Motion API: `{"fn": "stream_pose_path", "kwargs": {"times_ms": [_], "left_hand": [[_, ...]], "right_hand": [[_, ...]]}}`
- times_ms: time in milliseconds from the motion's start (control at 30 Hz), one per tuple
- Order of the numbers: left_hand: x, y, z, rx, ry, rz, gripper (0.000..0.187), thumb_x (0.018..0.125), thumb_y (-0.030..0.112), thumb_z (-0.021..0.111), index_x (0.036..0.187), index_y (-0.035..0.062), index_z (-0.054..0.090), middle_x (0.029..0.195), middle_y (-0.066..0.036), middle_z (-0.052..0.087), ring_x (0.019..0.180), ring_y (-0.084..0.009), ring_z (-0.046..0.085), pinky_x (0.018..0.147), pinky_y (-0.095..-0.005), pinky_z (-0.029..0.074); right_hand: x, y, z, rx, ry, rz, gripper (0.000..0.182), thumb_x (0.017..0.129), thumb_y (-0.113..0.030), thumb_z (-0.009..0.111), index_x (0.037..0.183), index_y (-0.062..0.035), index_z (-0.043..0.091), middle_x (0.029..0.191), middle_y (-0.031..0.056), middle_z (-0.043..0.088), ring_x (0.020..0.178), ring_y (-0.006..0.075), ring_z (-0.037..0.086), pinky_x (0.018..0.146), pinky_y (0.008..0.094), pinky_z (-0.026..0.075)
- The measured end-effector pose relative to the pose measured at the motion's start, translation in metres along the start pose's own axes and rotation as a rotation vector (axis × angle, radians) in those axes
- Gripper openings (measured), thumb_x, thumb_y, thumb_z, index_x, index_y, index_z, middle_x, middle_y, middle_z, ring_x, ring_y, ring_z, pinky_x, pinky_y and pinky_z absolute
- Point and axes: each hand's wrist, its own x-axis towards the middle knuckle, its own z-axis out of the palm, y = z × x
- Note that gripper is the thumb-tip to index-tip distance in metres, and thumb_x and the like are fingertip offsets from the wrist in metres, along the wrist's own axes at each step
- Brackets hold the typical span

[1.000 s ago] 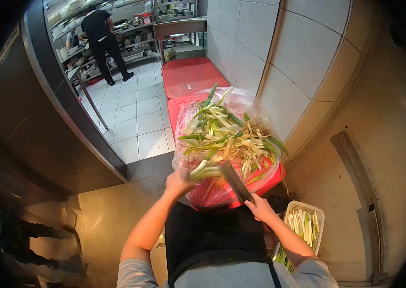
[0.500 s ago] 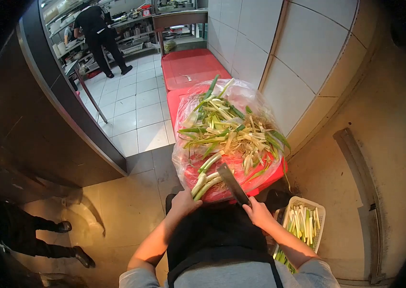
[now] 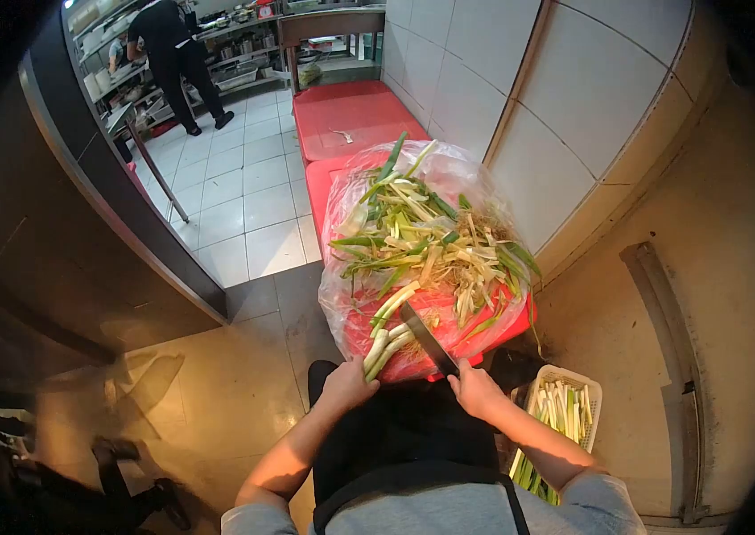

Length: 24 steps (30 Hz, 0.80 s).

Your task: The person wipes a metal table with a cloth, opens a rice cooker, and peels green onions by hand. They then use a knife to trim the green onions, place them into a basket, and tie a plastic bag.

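My left hand (image 3: 348, 386) is wrapped round the lower ends of a few green onions (image 3: 382, 346), whose pale ends point away from me over the plastic bag. A wide-bladed cleaver (image 3: 429, 339) is in my right hand (image 3: 477, 389), fingers closed on its handle. Its blade slants up and left, with the tip right by the onions' pale ends. Beneath lies a clear plastic bag (image 3: 342, 308) spread over a red lid or board. A heap of onion trimmings (image 3: 431, 232), with yellowed leaves and stringy roots, covers its far part.
A white basket (image 3: 598, 397) of green onions stands low at my right. Beyond the bag is another red surface (image 3: 346, 111), beside a tiled wall (image 3: 547, 116). One person (image 3: 172, 62) stands in the kitchen at back left; another person's dark legs (image 3: 127, 495) show at lower left.
The cleaver and both hands have shifted only slightly, the blade staying by the onions' pale ends. At lower left, the other person's legs have moved down in view.
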Motion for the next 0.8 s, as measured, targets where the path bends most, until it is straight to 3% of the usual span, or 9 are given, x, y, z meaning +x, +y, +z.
{"fn": "stream_pose_path", "kwargs": {"times_ms": [233, 267, 400, 467, 633, 667, 700, 767, 800], "left_hand": [[-0.005, 0.002, 0.001, -0.017, 0.027, 0.014, 0.045, 0.07, 0.033, 0.065, 0.095, -0.0001, 0.049, 0.088, -0.023, 0.061, 0.085, -0.0377, 0.059, 0.073, -0.0454, 0.048], [-0.006, 0.001, 0.002, -0.021, 0.034, 0.021, 0.045, 0.07, 0.033, 0.065, 0.096, 0.0001, 0.05, 0.088, -0.023, 0.061, 0.085, -0.0382, 0.059, 0.074, -0.0458, 0.047], [0.003, -0.037, 0.017, -0.171, 0.14, 0.155, 0.044, 0.071, 0.029, 0.064, 0.102, 0.0015, 0.052, 0.082, -0.018, 0.062, 0.077, -0.0321, 0.062, 0.067, -0.0416, 0.049], [-0.019, -0.036, -0.013, -0.449, 0.0, 0.019, 0.04, 0.071, 0.026, 0.064, 0.102, 0.0022, 0.054, 0.078, -0.014, 0.061, 0.07, -0.0252, 0.061, 0.062, -0.0368, 0.049], [-0.056, -0.055, -0.06, -0.667, 0.051, -0.118, 0.034, 0.07, 0.017, 0.066, 0.098, 0.0014, 0.055, 0.072, -0.005, 0.057, 0.06, -0.0118, 0.055, 0.055, -0.0269, 0.045], [-0.054, -0.064, -0.059, -0.691, 0.092, -0.098, 0.034, 0.07, 0.016, 0.066, 0.098, 0.0012, 0.056, 0.072, -0.004, 0.057, 0.06, -0.0114, 0.054, 0.054, -0.0266, 0.045], [-0.051, -0.068, -0.059, -0.715, 0.133, -0.076, 0.034, 0.069, 0.016, 0.066, 0.098, 0.001, 0.056, 0.072, -0.004, 0.057, 0.06, -0.011, 0.054, 0.054, -0.0263, 0.045], [-0.048, -0.063, -0.065, -0.73, 0.147, -0.036, 0.036, 0.071, 0.014, 0.066, 0.102, 0.0009, 0.055, 0.071, -0.002, 0.056, 0.059, -0.0091, 0.052, 0.053, -0.0251, 0.043], [-0.046, -0.055, -0.066, -0.749, 0.151, -0.013, 0.036, 0.071, 0.014, 0.066, 0.103, 0.0011, 0.055, 0.071, -0.002, 0.056, 0.059, -0.0091, 0.052, 0.053, -0.0251, 0.043]], "right_hand": [[0.039, 0.017, 0.034, 0.066, 0.086, -0.073, 0.032, 0.087, -0.024, 0.049, 0.097, 0.0058, 0.043, 0.088, 0.0341, 0.056, 0.086, 0.0476, 0.055, 0.077, 0.0522, 0.043], [0.051, 0.024, 0.042, -0.008, 0.148, -0.146, 0.033, 0.088, -0.026, 0.049, 0.096, 0.0051, 0.043, 0.081, 0.0296, 0.059, 0.072, 0.043, 0.06, 0.064, 0.049, 0.048], [0.044, 0.013, 0.002, 0.52, -0.257, 0.034, 0.028, 0.088, -0.027, 0.049, 0.094, 0.0002, 0.044, 0.064, 0.0134, 0.053, 0.045, 0.0241, 0.054, 0.039, 0.037, 0.044], [0.056, 0.046, -0.004, 0.874, -0.546, 0.076, 0.025, 0.089, -0.027, 0.05, 0.094, -0.003, 0.045, 0.058, 0.006, 0.047, 0.037, 0.0146, 0.046, 0.031, 0.03, 0.038], [0.035, 0.061, -0.062, 0.823, -0.364, 0.001, 0.022, 0.089, -0.027, 0.051, 0.097, -0.0065, 0.046, 0.054, 0.0023, 0.044, 0.035, 0.0125, 0.042, 0.032, 0.027, 0.037], [0.035, 0.06, -0.072, 0.788, -0.207, -0.003, 0.025, 0.089, -0.026, 0.051, 0.102, -0.006, 0.046, 0.054, 0.0015, 0.045, 0.035, 0.0107, 0.042, 0.031, 0.0255, 0.035], [0.042, 0.064, -0.081, 0.677, -0.098, -0.054, 0.033, 0.086, -0.026, 0.054, 0.107, -0.0036, 0.044, 0.056, 0.0067, 0.048, 0.042, 0.02, 0.05, 0.039, 0.0345, 0.042], [0.086, 0.09, -0.076, 0.087, 0.508, -0.465, 0.036, 0.083, -0.022, 0.055, 0.111, -0.0029, 0.04, 0.065, 0.0154, 0.053, 0.064, 0.034, 0.058, 0.06, 0.0439, 0.047], [0.102, 0.091, -0.08, 0.083, 0.497, -0.338, 0.038, 0.082, -0.02, 0.055, 0.112, -0.0031, 0.039, 0.071, 0.0173, 0.053, 0.072, 0.0365, 0.057, 0.065, 0.0443, 0.046]]}}
